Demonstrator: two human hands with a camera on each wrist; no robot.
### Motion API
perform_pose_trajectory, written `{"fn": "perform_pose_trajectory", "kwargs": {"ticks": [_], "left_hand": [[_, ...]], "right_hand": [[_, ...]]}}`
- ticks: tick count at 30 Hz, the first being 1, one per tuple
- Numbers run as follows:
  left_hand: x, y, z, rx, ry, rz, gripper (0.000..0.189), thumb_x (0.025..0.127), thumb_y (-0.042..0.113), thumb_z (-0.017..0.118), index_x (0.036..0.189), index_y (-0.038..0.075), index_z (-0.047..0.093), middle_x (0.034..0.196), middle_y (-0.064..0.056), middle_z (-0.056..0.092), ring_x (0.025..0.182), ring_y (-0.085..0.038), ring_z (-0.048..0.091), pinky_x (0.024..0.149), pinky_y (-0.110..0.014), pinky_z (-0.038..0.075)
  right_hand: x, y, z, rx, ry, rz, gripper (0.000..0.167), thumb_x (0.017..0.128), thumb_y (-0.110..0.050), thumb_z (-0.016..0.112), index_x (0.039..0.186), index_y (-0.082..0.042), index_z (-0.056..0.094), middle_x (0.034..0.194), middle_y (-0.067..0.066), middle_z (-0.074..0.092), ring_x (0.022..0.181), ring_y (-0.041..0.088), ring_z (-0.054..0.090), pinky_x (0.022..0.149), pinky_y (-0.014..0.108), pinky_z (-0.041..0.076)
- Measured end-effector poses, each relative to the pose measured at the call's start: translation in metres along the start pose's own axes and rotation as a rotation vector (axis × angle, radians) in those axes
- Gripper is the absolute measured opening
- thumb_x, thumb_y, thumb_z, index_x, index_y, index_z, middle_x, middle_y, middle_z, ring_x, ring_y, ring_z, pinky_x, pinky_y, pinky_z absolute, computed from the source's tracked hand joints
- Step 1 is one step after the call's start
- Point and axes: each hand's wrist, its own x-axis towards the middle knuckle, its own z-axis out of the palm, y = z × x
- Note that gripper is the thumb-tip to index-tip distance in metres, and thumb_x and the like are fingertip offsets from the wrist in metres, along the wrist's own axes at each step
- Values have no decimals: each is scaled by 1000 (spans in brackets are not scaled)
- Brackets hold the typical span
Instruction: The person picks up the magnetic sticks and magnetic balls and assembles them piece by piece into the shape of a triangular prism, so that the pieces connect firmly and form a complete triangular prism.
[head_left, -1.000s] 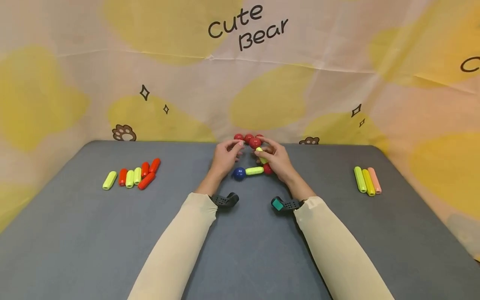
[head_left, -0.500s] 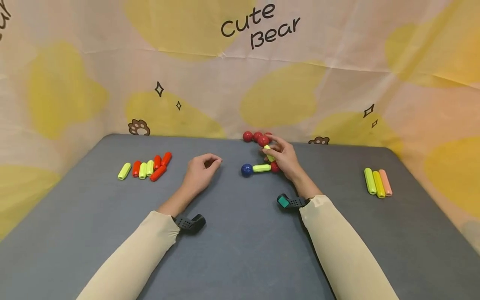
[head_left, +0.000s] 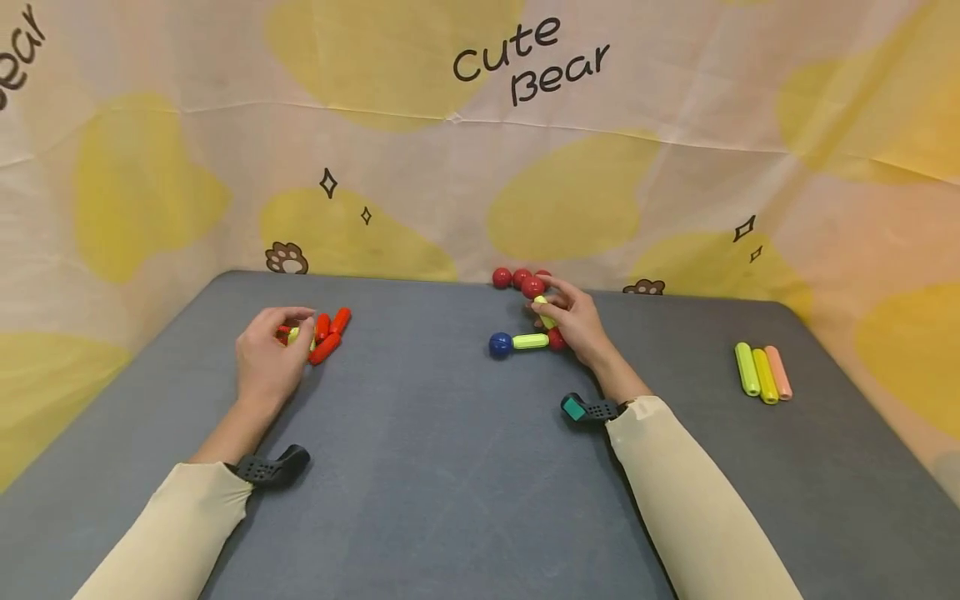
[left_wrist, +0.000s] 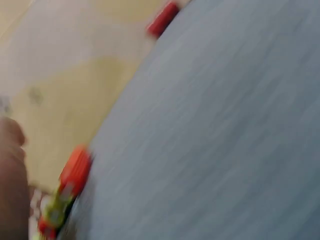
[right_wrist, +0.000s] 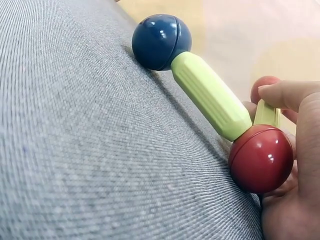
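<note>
My right hand (head_left: 577, 323) pinches an upright-leaning yellow-green magnetic rod (head_left: 545, 312) between thumb and fingers. A red ball (head_left: 533, 287) sits at that rod's far end, and another red ball (right_wrist: 261, 159) at its near end. From this nearer ball a second yellow-green rod (right_wrist: 212, 97) runs to a blue ball (right_wrist: 162, 42). At the left, my left hand (head_left: 268, 357) is over the group of short rods, thumb and fingers apart around a yellow-green rod (head_left: 301, 337); contact cannot be made out. Red rods (head_left: 326, 348) lie just right of its fingertips. The left wrist view is blurred.
Several red balls (head_left: 502, 277) stand in a row at the table's back edge, behind the joined piece. Three longer rods, green (head_left: 747, 369), yellow (head_left: 765, 377) and pink (head_left: 778, 372), lie side by side at the right. A printed cloth (head_left: 420, 192) hangs behind the table.
My left hand has left the joined piece and moved left to the group of short rods. The right hand keeps its pinch on the rod. The head view has shifted slightly.
</note>
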Motion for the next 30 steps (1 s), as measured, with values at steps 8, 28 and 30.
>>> {"fn": "perform_pose_trajectory", "kwargs": {"ticks": [8,28,30], "left_hand": [[7,-27,-29,165,-281,-121,37,90,10,54,122,0,69,124,-27,65,119,-46,52,99,-62,39],[8,-30,-24,229,-445,-30,40,90,6,63,129,-5,63,132,-31,61,124,-50,53,103,-66,40],[8,-30,-24,248,-450,-30,39,91,6,64,128,-8,63,132,-33,60,124,-52,53,103,-67,40]], "right_hand": [[0,3,0,-10,-3,4,52,98,-12,66,148,-13,51,115,36,66,68,7,66,70,20,56],[0,1,-1,-14,-4,-29,53,98,-6,64,149,-8,50,107,32,69,66,9,65,70,20,55],[-1,2,-1,-9,-4,-32,53,97,-7,65,148,-8,51,104,28,71,66,8,65,70,21,55]]}}
